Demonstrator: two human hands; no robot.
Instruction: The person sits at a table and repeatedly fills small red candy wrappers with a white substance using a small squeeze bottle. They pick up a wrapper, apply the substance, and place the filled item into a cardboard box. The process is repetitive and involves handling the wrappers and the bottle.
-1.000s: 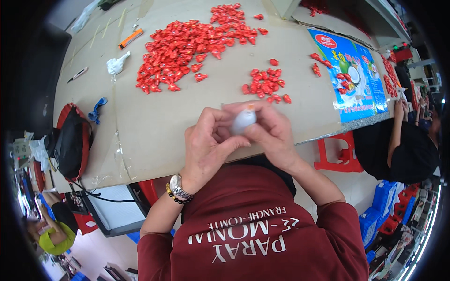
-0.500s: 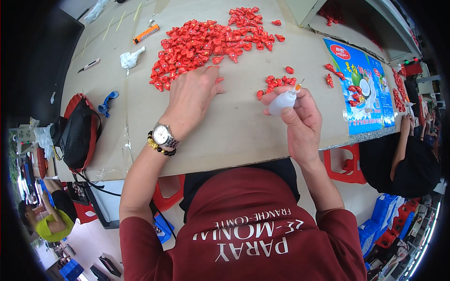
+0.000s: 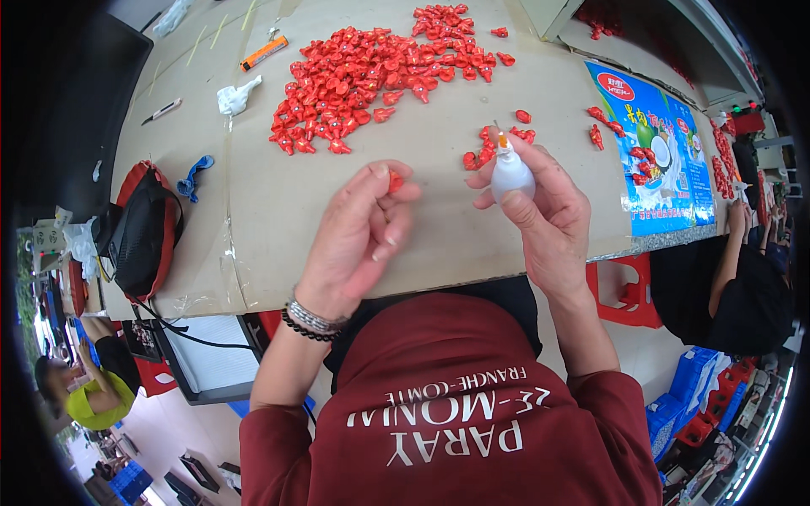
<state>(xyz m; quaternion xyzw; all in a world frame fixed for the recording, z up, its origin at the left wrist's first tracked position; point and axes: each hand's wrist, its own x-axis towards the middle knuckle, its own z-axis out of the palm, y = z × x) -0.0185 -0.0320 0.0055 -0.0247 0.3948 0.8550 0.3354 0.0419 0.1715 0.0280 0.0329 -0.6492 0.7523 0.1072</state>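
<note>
One small red piece (image 3: 395, 181) sat over the table (image 3: 447, 232), pinched betw. thumb and fingertips of the person's L hand (image 3: 361, 228), I saw on my remote feed; the other fingers curled loosely, touching nothing. R hand (image 3: 553, 202), well apart, had thumb and fingers closed round a white squeeze bottle (image 3: 512, 177), orange nozzle (image 3: 503, 141) up, near a small red cluster (image 3: 481, 156). Main red pile (image 3: 354, 80) lay beyond L hand.

Risks, I judged: the piece could slip, as only fingertips had it; too hard a squeeze on the soft-looking bottle could force out any contents; careless closing of the hands could jab a finger on the tip.

Vs. approx. half a sec earlier: L hand had left the pile's edge, nearer the body now w/ the piece showing; the bottle stood more upright.
</note>
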